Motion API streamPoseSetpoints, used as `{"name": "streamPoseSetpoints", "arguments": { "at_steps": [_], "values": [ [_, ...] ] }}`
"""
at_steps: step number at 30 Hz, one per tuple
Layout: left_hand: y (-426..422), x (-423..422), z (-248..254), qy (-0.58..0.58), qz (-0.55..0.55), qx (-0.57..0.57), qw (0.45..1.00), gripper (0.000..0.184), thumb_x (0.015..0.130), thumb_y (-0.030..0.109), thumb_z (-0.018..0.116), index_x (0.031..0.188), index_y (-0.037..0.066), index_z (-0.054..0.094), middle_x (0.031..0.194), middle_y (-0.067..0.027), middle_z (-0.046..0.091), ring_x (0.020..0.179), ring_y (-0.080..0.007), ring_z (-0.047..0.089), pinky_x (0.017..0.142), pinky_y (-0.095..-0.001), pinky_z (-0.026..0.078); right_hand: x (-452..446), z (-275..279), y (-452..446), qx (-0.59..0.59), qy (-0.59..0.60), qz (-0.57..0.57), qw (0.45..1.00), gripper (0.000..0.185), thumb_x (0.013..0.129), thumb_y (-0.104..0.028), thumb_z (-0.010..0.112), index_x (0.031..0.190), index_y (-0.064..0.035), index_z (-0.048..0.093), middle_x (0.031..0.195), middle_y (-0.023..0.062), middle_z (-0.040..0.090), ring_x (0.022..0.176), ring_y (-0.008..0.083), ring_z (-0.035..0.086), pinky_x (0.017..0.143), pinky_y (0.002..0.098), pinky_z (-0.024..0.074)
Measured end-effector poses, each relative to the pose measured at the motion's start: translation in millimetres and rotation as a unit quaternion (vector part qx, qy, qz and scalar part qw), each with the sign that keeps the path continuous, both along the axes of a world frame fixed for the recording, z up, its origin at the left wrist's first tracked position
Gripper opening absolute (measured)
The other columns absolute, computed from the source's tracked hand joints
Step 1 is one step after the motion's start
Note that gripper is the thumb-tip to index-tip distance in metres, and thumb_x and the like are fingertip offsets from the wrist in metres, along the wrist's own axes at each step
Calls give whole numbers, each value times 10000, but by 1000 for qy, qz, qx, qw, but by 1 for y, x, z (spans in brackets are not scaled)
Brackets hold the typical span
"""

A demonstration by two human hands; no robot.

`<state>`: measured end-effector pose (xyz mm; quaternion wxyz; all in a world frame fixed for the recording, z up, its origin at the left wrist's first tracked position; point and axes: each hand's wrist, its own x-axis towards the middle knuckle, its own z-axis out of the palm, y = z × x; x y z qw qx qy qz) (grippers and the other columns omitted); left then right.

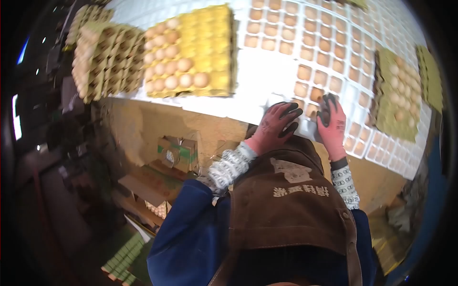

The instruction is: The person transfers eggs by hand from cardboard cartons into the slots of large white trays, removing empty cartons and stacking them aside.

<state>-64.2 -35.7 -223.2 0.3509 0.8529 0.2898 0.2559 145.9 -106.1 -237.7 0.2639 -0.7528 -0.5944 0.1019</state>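
Both hands wear pink gloves with black fingertips, at the table's near edge. My left hand is bent, thumb and fingers apart, beside the near left corner of a clear plastic egg tray. Nothing shows in its grasp. My right hand is curled at the tray's near right side, its fingers close together. Whether it holds an egg or the tray's edge is hidden. Brown eggs sit in the tray's cells between and beyond the hands.
A yellow egg flat, partly filled with eggs, stands left, beside stacked grey-brown flats. Many filled plastic trays cover the back and right. Another flat with eggs lies right. Below the table are open cardboard boxes.
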Motion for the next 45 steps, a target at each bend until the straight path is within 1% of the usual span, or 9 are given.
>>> {"name": "streamPoseSetpoints", "arguments": {
  "at_steps": [12,15,21,25,28,33,36,43,45],
  "values": [
    [182,-245,111,267,96,77,956,611,637,125,813,1185,72,548,1140,-115,546,1072,-322,543,961,-406,437,-204,94,193,-85,22,295,952,679,843,-295,657,1426,-94,370,1181,162,557,915,275,628,794,358,514],
    [190,-267,103,-97,153,-182,966,427,724,81,709,1123,58,558,1049,-66,573,972,-186,597,848,-298,490,-170,113,211,-171,627,161,743,405,918,-227,557,1274,-33,548,1066,146,640,861,206,658,769,318,540],
    [240,-251,129,162,76,-79,981,362,829,285,672,1084,48,572,1019,-92,578,894,-231,651,783,-348,525,-234,103,249,-38,-22,289,956,466,900,-202,542,1357,-117,505,984,115,650,819,193,646,783,328,536],
    [245,-235,105,304,-34,204,930,586,693,283,797,1193,111,546,1076,-124,568,1031,-320,588,851,-408,499,-215,118,252,-159,338,217,902,491,891,-197,588,1365,-114,489,1188,105,621,879,187,655,812,299,539],
    [261,-265,113,-6,95,-162,982,510,788,173,715,1250,70,526,1155,-112,608,1085,-229,598,913,-348,494,-182,118,247,-108,503,216,830,577,779,-135,708,1332,-132,544,1273,124,578,1073,180,612,929,319,518],
    [278,-240,122,282,55,155,945,573,679,244,811,1201,179,585,1385,-101,467,1061,-312,586,906,-376,501,-252,121,229,-162,-192,312,916,517,668,-314,814,1121,-159,619,1377,104,451,1062,294,582,886,386,511],
    [275,-220,105,377,31,281,882,640,632,262,842,1212,168,590,1455,-73,394,1178,-319,535,900,-402,508,-245,118,219,-75,-71,289,952,401,738,-281,764,1089,-152,621,1348,132,450,1055,298,559,864,398,507],
    [249,-227,99,-46,101,-418,901,447,968,312,516,1281,-7,501,1092,-138,633,975,-233,628,810,-362,554,-99,111,58,34,796,-28,604,406,932,-253,594,1266,-25,565,1159,157,616,938,195,640,766,308,515],
    [172,-144,60,-194,49,-590,782,483,1003,403,424,1284,13,475,1156,-142,604,909,-246,631,807,-368,560,-39,80,1,44,668,-203,715,412,966,-267,525,1280,-2,540,989,94,667,755,132,624,669,247,499]
  ]
}}
